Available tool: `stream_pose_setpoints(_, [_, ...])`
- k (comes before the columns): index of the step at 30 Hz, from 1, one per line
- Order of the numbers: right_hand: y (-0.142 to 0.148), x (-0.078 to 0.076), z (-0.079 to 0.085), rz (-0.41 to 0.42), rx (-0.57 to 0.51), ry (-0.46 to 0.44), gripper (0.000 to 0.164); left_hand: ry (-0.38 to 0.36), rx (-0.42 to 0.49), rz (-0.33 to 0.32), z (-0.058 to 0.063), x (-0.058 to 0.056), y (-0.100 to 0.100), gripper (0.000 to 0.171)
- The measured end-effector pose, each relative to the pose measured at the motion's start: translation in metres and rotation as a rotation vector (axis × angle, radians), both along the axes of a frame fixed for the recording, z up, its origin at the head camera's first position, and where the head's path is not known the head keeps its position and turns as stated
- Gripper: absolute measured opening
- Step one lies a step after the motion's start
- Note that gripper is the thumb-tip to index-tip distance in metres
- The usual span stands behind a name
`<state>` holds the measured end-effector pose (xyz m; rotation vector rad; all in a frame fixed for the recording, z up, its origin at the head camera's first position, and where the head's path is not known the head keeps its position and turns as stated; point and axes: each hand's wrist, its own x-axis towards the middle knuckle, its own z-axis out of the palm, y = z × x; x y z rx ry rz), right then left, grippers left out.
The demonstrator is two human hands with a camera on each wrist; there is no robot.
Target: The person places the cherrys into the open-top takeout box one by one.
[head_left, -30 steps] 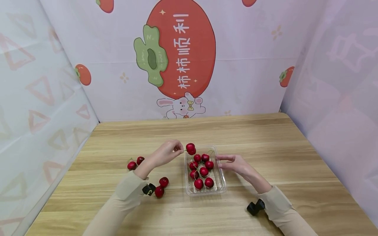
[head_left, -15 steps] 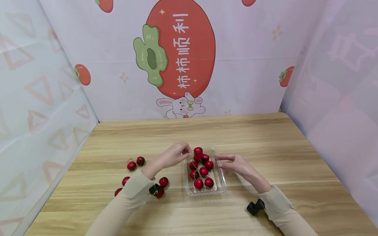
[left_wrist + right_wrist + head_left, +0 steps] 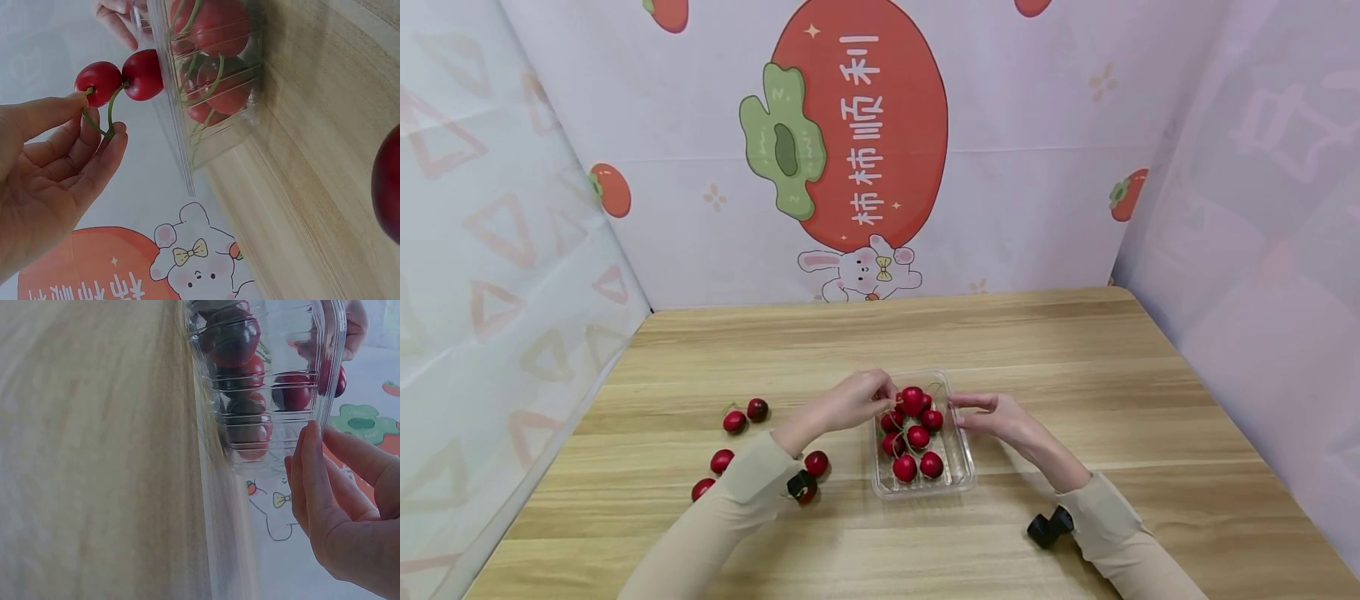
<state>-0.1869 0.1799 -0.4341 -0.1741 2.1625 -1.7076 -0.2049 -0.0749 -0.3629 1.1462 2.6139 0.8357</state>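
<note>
My left hand (image 3: 861,398) pinches the green stems of a pair of red cherries (image 3: 99,81) between thumb and fingers. In the left wrist view the pair is at the rim of a clear plastic box (image 3: 964,485). Seen from the head, a held cherry (image 3: 912,401) is over the far part of the box, overlapping fruit inside. Several stemmed cherries (image 3: 917,437) lie in the box, mostly toward its left side. At the box's right edge, my right hand (image 3: 996,417) touches the rim with its fingertips, fingers fairly straight and thumb a little apart from them.
Left of the box, more cherries lie on the wooden table (image 3: 1037,333) in pairs: a far pair (image 3: 734,422), a near-left pair (image 3: 722,461), and one pair (image 3: 817,463) partly covered by the left sleeve. A printed cloth backdrop (image 3: 1015,208) rises behind the table.
My left hand has carried the cherry pair rightward and slightly nearer, from the box's far left corner to over the fruit inside. The right hand and the box have stayed put.
</note>
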Motion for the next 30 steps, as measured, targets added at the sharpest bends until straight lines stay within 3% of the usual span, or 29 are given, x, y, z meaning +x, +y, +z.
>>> stream_pose_setpoints(8, [0.0,0.001,0.0,-0.008,-0.013,-0.012,0.044,-0.035,-0.03,-0.007,-0.005,-0.001,0.003,0.005])
stream_pose_setpoints(30, [-0.001,0.001,-0.001,-0.021,-0.011,-0.02,0.045,-0.025,-0.111,-0.017,-0.012,-0.008,0.008,0.006])
